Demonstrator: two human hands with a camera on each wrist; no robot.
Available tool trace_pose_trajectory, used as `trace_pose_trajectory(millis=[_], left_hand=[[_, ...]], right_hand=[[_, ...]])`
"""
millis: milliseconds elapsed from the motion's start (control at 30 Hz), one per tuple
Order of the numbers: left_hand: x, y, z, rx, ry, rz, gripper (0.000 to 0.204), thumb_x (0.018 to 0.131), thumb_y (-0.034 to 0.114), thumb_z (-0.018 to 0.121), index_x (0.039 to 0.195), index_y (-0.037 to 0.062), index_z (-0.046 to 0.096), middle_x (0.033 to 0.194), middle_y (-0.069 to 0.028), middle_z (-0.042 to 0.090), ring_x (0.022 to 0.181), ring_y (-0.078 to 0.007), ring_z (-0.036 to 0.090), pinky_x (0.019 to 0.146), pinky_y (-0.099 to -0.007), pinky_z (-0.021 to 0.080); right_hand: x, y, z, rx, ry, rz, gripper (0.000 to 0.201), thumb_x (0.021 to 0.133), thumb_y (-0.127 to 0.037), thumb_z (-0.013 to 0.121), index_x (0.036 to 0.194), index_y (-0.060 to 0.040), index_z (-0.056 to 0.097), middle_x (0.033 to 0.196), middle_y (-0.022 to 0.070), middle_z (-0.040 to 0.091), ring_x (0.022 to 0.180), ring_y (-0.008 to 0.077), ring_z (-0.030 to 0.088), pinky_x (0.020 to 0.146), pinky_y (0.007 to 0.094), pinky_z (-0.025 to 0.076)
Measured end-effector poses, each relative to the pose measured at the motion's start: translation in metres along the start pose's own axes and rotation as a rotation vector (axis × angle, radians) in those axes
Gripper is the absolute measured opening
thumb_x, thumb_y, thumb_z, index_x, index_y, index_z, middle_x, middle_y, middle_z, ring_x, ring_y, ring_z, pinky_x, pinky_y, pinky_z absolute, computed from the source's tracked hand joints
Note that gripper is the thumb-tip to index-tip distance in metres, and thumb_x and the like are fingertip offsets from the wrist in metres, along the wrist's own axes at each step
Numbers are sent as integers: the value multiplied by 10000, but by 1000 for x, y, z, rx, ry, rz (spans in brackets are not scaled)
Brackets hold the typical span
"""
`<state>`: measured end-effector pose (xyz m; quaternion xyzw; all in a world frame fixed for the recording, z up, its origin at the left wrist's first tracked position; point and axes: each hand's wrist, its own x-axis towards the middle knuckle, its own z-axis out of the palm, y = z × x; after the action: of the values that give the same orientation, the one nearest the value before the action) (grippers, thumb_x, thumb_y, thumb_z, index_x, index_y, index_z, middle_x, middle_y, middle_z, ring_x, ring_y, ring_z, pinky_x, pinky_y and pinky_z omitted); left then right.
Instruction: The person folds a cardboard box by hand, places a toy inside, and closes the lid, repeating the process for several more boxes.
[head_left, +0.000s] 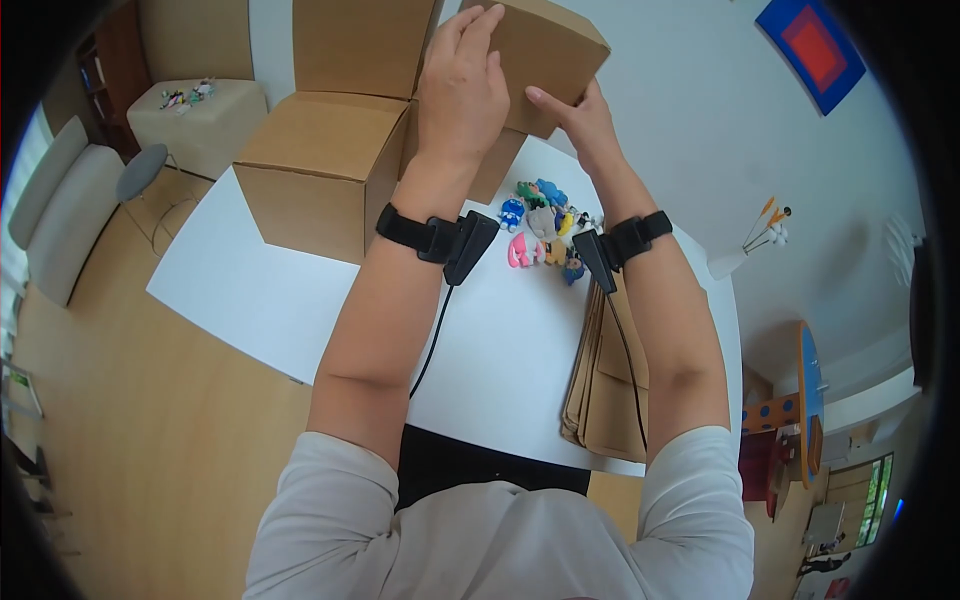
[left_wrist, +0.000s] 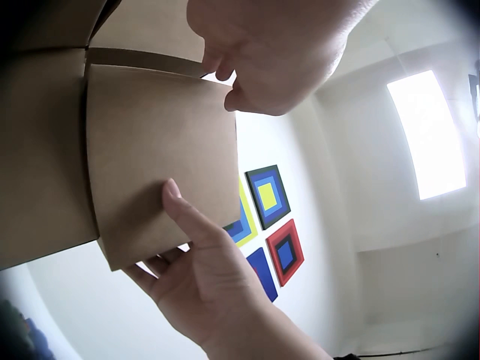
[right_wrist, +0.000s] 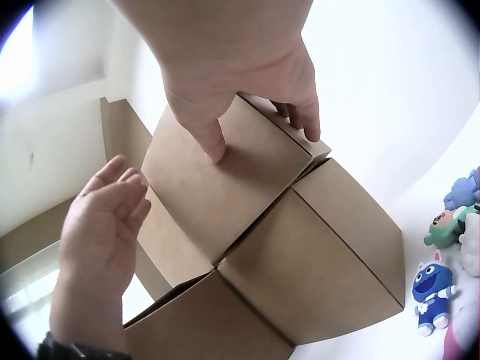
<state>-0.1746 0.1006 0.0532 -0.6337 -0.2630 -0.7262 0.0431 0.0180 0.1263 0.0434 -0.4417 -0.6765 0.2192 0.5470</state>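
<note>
Nearest the person, on the white bench [head_left: 300, 300], a stack of flattened cardboard [head_left: 610, 390] lies at the right edge, partly hidden under the right forearm. Beyond it sits a cluster of small toy figures [head_left: 545, 230], blurred in the head view and cut off at the edge of the right wrist view, so their number is hard to make out. Above them, both hands hold a small cardboard box [head_left: 545, 55] raised off the bench. The left hand [head_left: 462, 90] lies over the box's near-left side with straight fingers flat on the cardboard; its grip is open and pressing, not curled. The right hand [head_left: 580, 115] takes the box from the right, thumb stretched along the near face; its fingers go behind the box, so how far that grip curls cannot be told. In the right wrist view the box's flaps [right_wrist: 225, 187] meet at a seam under the thumb. Just left stands a larger closed cardboard box [head_left: 320, 165], another box [head_left: 360, 40] behind it, cut off at the top edge. Far left, a beige stool [head_left: 200, 120] carries small unclear objects.
</note>
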Motion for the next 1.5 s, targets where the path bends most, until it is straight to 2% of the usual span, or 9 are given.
trace_pose_trajectory(millis=[167, 367, 400, 667, 833, 1033, 1133, 1200, 1500], left_hand=[[11, 19, -11, -88, 35, 72, 319, 859, -37, 564, 1165, 19, 635, 1125, -204, 631, 1081, -375, 611, 950, -392, 485], [7, 47, -13, -392, 3, -22, 177, 929, -1, 580, 1083, -26, 664, 1055, -94, 684, 985, -160, 652, 865, -266, 507], [9, 50, -15, -389, -18, -1, 172, 936, 2, 578, 1081, -28, 665, 1044, -86, 689, 985, -146, 649, 864, -259, 506], [-15, 59, 27, -742, -291, -234, 159, 929, 11, 596, 1067, -20, 670, 1040, -92, 688, 923, -151, 661, 839, -258, 517], [-60, 75, 46, -416, -616, 68, 393, 892, 140, 663, 1279, 100, 612, 1114, -124, 683, 897, -244, 672, 795, -322, 529], [-114, 86, 70, -206, -1298, -233, 544, 913, 353, 638, 1350, 41, 550, 997, -116, 698, 796, -215, 683, 708, -326, 541], [-124, 95, 67, -231, -1712, -602, 687, 939, 428, 609, 1449, 7, 423, 977, -122, 679, 739, -193, 683, 623, -312, 553], [-137, 90, 70, -253, -1775, -683, 754, 945, 467, 593, 1476, -15, 360, 987, -121, 668, 708, -173, 675, 587, -293, 552], [-157, 98, 77, -365, -1775, -775, 597, 986, 395, 555, 1495, 139, 378, 925, -75, 632, 681, -134, 636, 592, -264, 543]], right_hand=[[3, 16, -6, -425, -164, 7, 723, 822, -411, 780, 1366, -16, 515, 1338, 179, 573, 1237, 292, 552, 1006, 419, 478], [-63, -44, -86, -718, -415, 374, 1058, 843, -259, 743, 1580, -130, -6, 1624, 223, 96, 1423, 368, 339, 1109, 453, 370], [-88, -28, -106, -892, -246, 105, 759, 845, -462, 737, 1429, -51, 480, 1406, 180, 533, 1281, 311, 524, 1042, 433, 446], [-248, -46, -233, -797, -8, 618, 711, 884, -452, 697, 1441, -69, 476, 1429, 181, 513, 1268, 312, 538, 1048, 412, 436], [-340, -27, -284, -680, 232, 771, 669, 905, -402, 690, 1414, -17, 492, 1406, 201, 527, 1244, 285, 557, 1045, 369, 428], [-394, -7, -302, -574, 444, 829, 587, 931, -372, 661, 1364, 5, 538, 1330, 184, 585, 1206, 253, 572, 1018, 339, 440], [-400, 4, -296, -319, 564, 820, 523, 949, -350, 642, 1323, 8, 566, 1279, 151, 613, 1152, 221, 595, 976, 323, 468], [-393, 2, -287, 21, 629, 822, 479, 959, -332, 633, 1291, 9, 585, 1238, 127, 633, 1107, 197, 611, 940, 312, 493], [-373, 26, -280, 152, 739, 766, 473, 945, -301, 663, 1290, 11, 580, 1194, 115, 649, 1065, 186, 633, 896, 307, 526]])
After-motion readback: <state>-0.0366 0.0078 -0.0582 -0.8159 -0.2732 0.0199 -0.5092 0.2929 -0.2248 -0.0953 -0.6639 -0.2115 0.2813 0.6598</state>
